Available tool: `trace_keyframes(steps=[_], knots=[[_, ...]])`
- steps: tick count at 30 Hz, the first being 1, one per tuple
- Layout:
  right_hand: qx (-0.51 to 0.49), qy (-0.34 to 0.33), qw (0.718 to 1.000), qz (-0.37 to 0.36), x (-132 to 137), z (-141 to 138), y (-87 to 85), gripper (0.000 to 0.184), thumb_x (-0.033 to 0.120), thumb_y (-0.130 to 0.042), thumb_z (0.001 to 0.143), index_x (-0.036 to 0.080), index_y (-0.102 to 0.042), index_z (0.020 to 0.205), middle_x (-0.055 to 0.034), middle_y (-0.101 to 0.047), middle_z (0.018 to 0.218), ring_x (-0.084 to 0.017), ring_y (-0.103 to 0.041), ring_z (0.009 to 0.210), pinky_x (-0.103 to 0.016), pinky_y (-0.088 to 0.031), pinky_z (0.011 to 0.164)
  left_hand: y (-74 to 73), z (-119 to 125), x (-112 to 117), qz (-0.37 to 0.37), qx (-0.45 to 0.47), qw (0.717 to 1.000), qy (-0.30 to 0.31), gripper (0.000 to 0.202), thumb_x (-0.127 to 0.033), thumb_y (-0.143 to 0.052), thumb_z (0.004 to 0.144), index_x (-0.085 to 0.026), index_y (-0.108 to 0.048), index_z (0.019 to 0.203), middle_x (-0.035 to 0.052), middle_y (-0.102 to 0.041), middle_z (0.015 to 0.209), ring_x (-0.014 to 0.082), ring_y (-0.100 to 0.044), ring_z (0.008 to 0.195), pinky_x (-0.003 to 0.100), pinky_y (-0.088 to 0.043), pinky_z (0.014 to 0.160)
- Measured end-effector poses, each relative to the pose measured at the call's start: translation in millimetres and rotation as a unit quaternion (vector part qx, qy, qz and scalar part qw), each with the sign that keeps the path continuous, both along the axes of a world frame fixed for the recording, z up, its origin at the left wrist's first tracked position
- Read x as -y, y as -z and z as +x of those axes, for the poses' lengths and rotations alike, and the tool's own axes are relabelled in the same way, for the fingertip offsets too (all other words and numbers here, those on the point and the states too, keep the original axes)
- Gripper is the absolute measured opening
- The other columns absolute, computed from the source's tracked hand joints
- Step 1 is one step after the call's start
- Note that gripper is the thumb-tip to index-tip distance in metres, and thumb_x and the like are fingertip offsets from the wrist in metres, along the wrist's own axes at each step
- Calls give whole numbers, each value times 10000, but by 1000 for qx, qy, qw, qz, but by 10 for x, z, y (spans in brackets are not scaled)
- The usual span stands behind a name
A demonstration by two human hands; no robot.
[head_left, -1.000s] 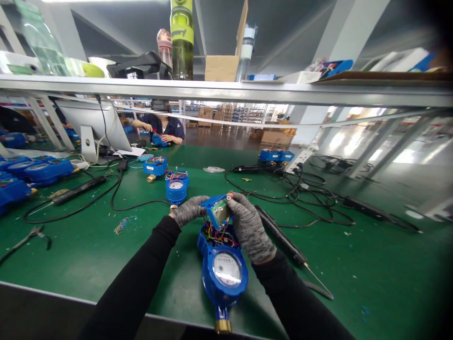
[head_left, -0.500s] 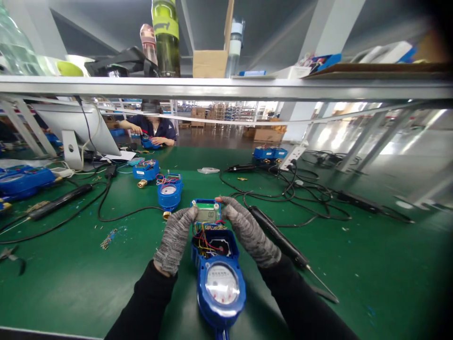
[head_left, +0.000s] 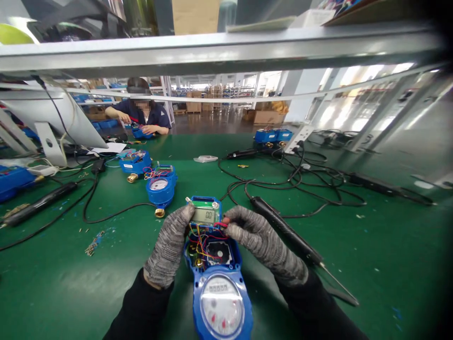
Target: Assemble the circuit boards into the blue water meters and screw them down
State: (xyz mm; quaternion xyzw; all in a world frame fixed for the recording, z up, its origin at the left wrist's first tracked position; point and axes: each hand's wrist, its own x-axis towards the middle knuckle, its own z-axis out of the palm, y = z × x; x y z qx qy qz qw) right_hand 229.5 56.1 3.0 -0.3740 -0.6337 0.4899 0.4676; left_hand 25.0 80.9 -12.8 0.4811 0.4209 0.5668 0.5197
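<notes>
In front of me a blue water meter (head_left: 222,306) lies with its round dial facing up and its wiring compartment uncovered. Above that compartment, my left hand (head_left: 169,245) in a grey knit glove grips the left side of a blue-framed display module (head_left: 204,216), whose screen reads 0.0. Thin yellow and red wires run from the module down into the meter. My right hand (head_left: 265,238), gloved the same way with bare fingertips, pinches a red wire (head_left: 221,225) at the module's lower right corner.
A soldering iron (head_left: 283,231) lies right of my right hand, its cord looping behind. Further blue meters (head_left: 161,186) stand at left, near another black-handled iron (head_left: 42,204). A co-worker (head_left: 141,113) sits across the table. A shelf (head_left: 212,54) spans overhead.
My right hand has moved from the module's upper right corner down to the red wire at its lower right. The view has tilted down and closer; the left hand keeps its hold.
</notes>
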Motion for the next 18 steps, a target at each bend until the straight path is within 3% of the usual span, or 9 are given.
trace_keyframes(steps=[3,5,9,14,18], knots=[[36,3,999,37,45,0,-2,156,355,-625,869,204,-653,894,-20,-650,899,-181,-611,850,-306,-500,759,-177,26,118,-11,-4,993,117,372,-374,-683,766,-175,-695,1080,75,-711,1103,275,-620,1089,405,-480,965],[23,-5,999,41,63,-10,0,151,349,-615,873,203,-652,892,-18,-653,883,-185,-616,844,-309,-507,753,-286,48,186,-12,11,986,163,363,-352,-666,790,-167,-687,1102,82,-712,1102,273,-649,1032,395,-503,922],[17,22,999,47,69,-7,-36,129,326,-635,857,199,-647,833,-12,-662,877,-180,-621,830,-294,-508,739,-384,66,258,-6,29,989,142,360,-320,-687,779,-164,-679,1104,88,-715,1097,268,-670,986,384,-519,891],[40,12,998,57,60,21,-110,150,343,-634,855,197,-663,836,-5,-648,804,-181,-623,806,-290,-510,719,-342,65,282,-17,36,987,156,340,-331,-664,798,-161,-685,1092,92,-719,1087,269,-672,985,396,-513,912],[35,12,998,59,90,22,-131,138,336,-615,871,208,-663,888,0,-645,809,-182,-627,837,-291,-514,737,-312,83,308,-8,21,993,119,305,-328,-670,804,-180,-687,1069,69,-723,1083,236,-679,969,347,-518,906]])
